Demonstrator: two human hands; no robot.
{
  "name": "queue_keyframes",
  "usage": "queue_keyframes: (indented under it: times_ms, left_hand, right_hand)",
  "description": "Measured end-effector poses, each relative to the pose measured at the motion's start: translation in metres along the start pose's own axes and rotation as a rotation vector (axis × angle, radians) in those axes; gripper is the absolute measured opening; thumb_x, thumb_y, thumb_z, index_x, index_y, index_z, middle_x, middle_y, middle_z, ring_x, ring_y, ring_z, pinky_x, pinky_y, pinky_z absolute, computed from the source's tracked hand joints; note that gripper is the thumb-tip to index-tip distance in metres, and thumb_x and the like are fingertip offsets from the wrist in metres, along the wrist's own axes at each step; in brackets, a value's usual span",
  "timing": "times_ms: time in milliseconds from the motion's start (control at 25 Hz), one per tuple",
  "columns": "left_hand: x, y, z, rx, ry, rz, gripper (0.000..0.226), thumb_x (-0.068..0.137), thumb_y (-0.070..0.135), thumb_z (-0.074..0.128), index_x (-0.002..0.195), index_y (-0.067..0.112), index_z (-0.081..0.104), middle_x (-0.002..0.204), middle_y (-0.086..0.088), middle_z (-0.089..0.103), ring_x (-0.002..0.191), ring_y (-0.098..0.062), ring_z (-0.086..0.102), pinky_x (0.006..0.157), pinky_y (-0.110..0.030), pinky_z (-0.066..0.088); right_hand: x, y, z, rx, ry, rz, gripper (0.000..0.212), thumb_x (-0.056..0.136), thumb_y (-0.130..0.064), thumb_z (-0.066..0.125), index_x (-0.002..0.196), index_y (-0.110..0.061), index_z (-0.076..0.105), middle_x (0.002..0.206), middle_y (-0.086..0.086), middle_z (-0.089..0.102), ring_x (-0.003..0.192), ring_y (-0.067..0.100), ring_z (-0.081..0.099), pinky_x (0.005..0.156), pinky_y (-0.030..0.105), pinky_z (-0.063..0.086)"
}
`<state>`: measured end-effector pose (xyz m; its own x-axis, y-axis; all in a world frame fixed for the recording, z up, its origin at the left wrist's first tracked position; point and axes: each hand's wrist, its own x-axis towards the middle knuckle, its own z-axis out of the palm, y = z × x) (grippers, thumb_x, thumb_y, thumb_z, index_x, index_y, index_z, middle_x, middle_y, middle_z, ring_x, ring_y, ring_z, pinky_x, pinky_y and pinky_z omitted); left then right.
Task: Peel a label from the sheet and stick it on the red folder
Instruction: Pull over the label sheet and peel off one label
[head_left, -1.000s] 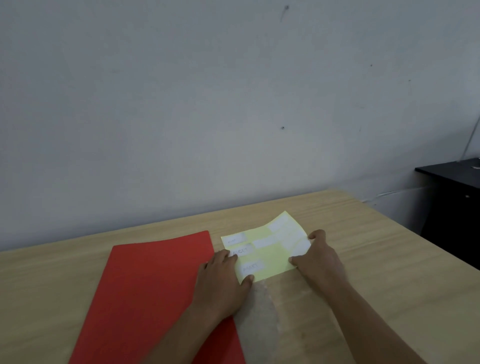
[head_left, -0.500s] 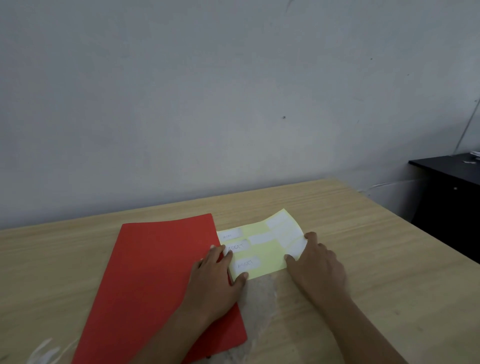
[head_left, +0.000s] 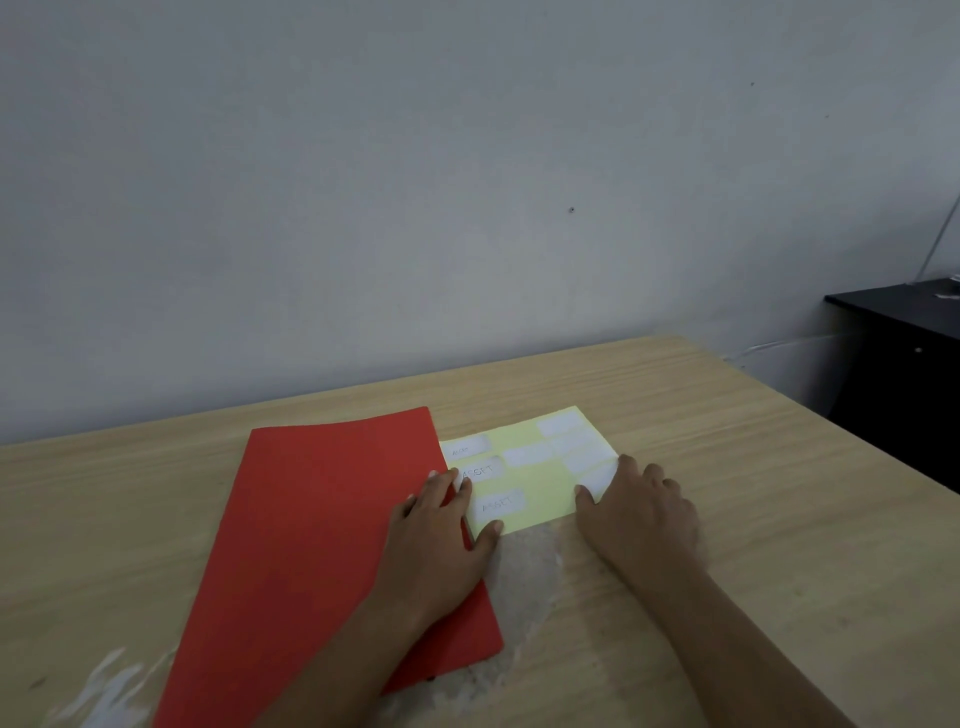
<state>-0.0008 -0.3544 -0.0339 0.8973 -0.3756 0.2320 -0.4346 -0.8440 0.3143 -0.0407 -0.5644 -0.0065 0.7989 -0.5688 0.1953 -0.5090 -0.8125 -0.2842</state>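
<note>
A red folder (head_left: 322, 545) lies flat on the wooden table (head_left: 779, 519), left of centre. Touching its right edge is a yellow label sheet (head_left: 535, 483) with several white labels, some reading "ASSET". My left hand (head_left: 441, 530) rests flat across the folder's right edge, its fingertips and thumb pressing the sheet's left side. My right hand (head_left: 639, 514) lies on the sheet's right edge, thumb and fingers at a white label (head_left: 597, 478) on the lower right corner. Whether that label is lifted cannot be told.
A worn, whitish patch (head_left: 530, 587) marks the table surface below the sheet, and another at the lower left. A grey wall stands right behind the table. A black cabinet (head_left: 904, 374) stands beyond the table's right edge.
The view has shifted, so folder and sheet sit a little differently in frame. My right hand has slid slightly down the sheet's right edge. My left hand stays pressed on the sheet.
</note>
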Motion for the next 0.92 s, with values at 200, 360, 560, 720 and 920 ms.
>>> queue_keyframes:
  times_ms: [200, 360, 560, 720, 920]
  left_hand:
    - [0.001, 0.0, 0.001, -0.001, 0.017, -0.007, 0.07, 0.094, 0.062, 0.034, 0.152, 0.025, 0.029, 0.162, 0.011, 0.019, 0.151, -0.008, 0.006, 0.119, -0.036, 0.012]
    - [-0.001, 0.0, 0.001, 0.011, 0.027, -0.006, 0.069, 0.094, 0.062, 0.033, 0.152, 0.026, 0.029, 0.162, 0.011, 0.019, 0.151, -0.007, 0.007, 0.119, -0.035, 0.011]
    - [-0.001, 0.0, 0.002, 0.013, 0.03, -0.004, 0.069, 0.094, 0.063, 0.031, 0.152, 0.025, 0.028, 0.162, 0.011, 0.019, 0.151, -0.007, 0.007, 0.119, -0.035, 0.011]
    - [-0.002, 0.0, 0.003, 0.016, 0.027, -0.006, 0.07, 0.094, 0.063, 0.03, 0.152, 0.025, 0.028, 0.162, 0.01, 0.018, 0.151, -0.007, 0.007, 0.12, -0.035, 0.01]
    - [-0.002, 0.0, 0.004, 0.007, 0.038, -0.009, 0.07, 0.094, 0.063, 0.032, 0.153, 0.026, 0.027, 0.163, 0.009, 0.018, 0.151, -0.007, 0.007, 0.12, -0.034, 0.008]
  right_hand:
    - [0.001, -0.002, -0.001, -0.041, -0.048, 0.042, 0.06, 0.087, -0.061, 0.044, 0.125, -0.016, 0.05, 0.118, 0.01, 0.052, 0.111, 0.03, 0.054, 0.086, 0.041, 0.043]
    - [0.0, 0.0, 0.004, -0.061, -0.049, 0.039, 0.069, 0.088, -0.062, 0.04, 0.139, -0.014, 0.043, 0.122, 0.011, 0.048, 0.113, 0.03, 0.051, 0.087, 0.041, 0.042]
    - [0.003, 0.0, 0.007, -0.065, -0.085, 0.05, 0.078, 0.091, -0.062, 0.036, 0.153, -0.016, 0.027, 0.131, 0.012, 0.041, 0.118, 0.03, 0.046, 0.092, 0.042, 0.041]
    - [0.0, -0.007, 0.009, -0.038, 0.09, -0.107, 0.057, 0.088, -0.054, 0.05, 0.136, -0.024, 0.049, 0.121, 0.007, 0.046, 0.11, 0.026, 0.047, 0.086, 0.04, 0.043]
    - [-0.001, -0.027, 0.015, 0.193, 0.01, -0.452, 0.04, 0.089, -0.052, 0.056, 0.122, -0.032, 0.066, 0.112, -0.009, 0.054, 0.111, 0.014, 0.047, 0.093, 0.031, 0.04]
